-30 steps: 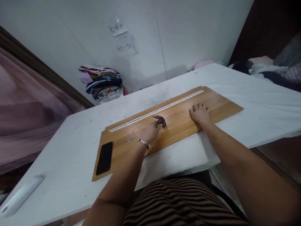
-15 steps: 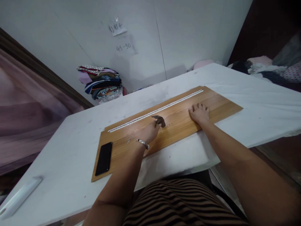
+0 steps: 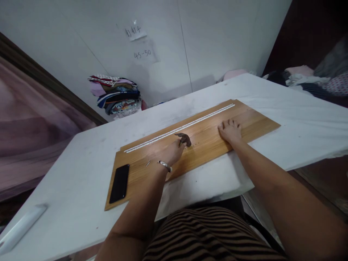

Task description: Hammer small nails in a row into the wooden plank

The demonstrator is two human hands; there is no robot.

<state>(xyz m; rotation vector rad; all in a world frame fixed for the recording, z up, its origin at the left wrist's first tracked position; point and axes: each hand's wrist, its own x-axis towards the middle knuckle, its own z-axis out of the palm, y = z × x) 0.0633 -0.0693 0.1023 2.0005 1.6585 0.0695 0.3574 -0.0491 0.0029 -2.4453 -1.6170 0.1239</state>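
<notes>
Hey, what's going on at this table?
A person's left grip holds a dark metal claw hammer, its head beside small dark dots on a brown rectangular wood-grain board; whether it touches the board is unclear. Their right grip rests on the board. A black rectangular phone, thin silvery pieces and long white strips lie there.

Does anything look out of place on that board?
Perhaps the black smartphone lying at the left end of the wooden board: an odd spot, since the left hand grips a claw hammer over that same board. Nothing looks spilled.
</notes>
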